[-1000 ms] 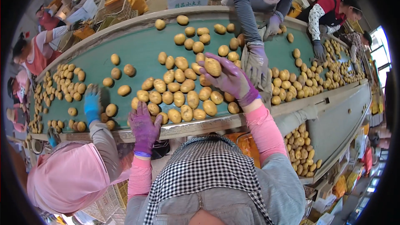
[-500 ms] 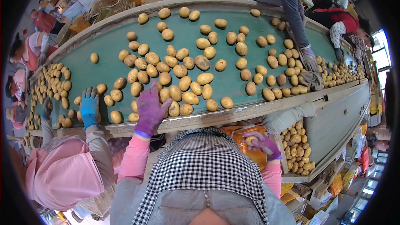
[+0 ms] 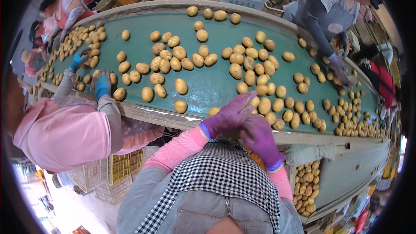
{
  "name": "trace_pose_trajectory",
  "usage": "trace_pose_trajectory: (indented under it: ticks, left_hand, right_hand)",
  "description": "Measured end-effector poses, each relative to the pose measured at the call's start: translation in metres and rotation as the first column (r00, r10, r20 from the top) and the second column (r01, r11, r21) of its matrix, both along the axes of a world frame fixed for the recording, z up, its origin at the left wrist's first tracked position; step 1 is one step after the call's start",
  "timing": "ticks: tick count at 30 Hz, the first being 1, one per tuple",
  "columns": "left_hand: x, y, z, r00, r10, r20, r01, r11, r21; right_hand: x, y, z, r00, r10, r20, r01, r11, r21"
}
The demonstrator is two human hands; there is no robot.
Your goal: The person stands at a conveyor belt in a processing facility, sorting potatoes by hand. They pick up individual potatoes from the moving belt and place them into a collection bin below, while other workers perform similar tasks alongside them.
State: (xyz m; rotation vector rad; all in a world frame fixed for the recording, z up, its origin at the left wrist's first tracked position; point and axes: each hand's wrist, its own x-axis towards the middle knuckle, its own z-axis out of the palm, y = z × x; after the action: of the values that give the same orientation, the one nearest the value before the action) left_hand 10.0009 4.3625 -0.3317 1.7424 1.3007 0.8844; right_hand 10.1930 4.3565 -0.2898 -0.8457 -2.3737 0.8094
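Many yellow-brown potatoes (image 3: 235,71) lie on a green conveyor belt (image 3: 143,21) in front of me. My left hand (image 3: 229,114), in a purple glove, reaches over the belt's near edge with its fingers stretched toward a cluster of potatoes. Its fingertips are right beside a potato (image 3: 261,89); whether they touch it I cannot make out. Close against it, my right hand (image 3: 261,140), also purple-gloved, hangs just inside the near edge, back of the hand up. Its fingers are partly hidden and blurred, and no potato shows in it.
A wooden rail (image 3: 164,119) edges the belt before me. At my left, a pink-clad person's blue-gloved hand (image 3: 102,84) works among potatoes. Across the belt, another person's gloved hand (image 3: 340,71) reaches in. More potatoes (image 3: 307,186) lie in a lower bay at right.
My left hand has moved right along the belt edge. My right hand has risen from beside my apron to meet it; the potato it held no longer shows. The view and potatoes have shifted.
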Motion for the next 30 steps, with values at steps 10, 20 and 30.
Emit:
trace_pose_trajectory:
  ticks: [10,20,30]
  left_hand:
    - [-0.22,0.039,-0.066,0.251,0.865,-0.434,-0.714,0.468,0.521]
    - [-0.066,0.117,-0.072,0.424,0.711,-0.561,-0.642,0.673,0.367]
    - [0.107,0.124,-0.061,0.866,0.283,-0.412,-0.165,0.94,0.298]
  right_hand:
    - [-0.006,-0.004,-0.046,0.991,0.133,-0.013,-0.133,0.989,-0.065]
    - [0.034,0.016,-0.055,0.976,0.139,-0.167,-0.154,0.985,-0.075]
    - [0.053,0.022,-0.046,0.982,0.134,-0.136,-0.147,0.985,-0.091]
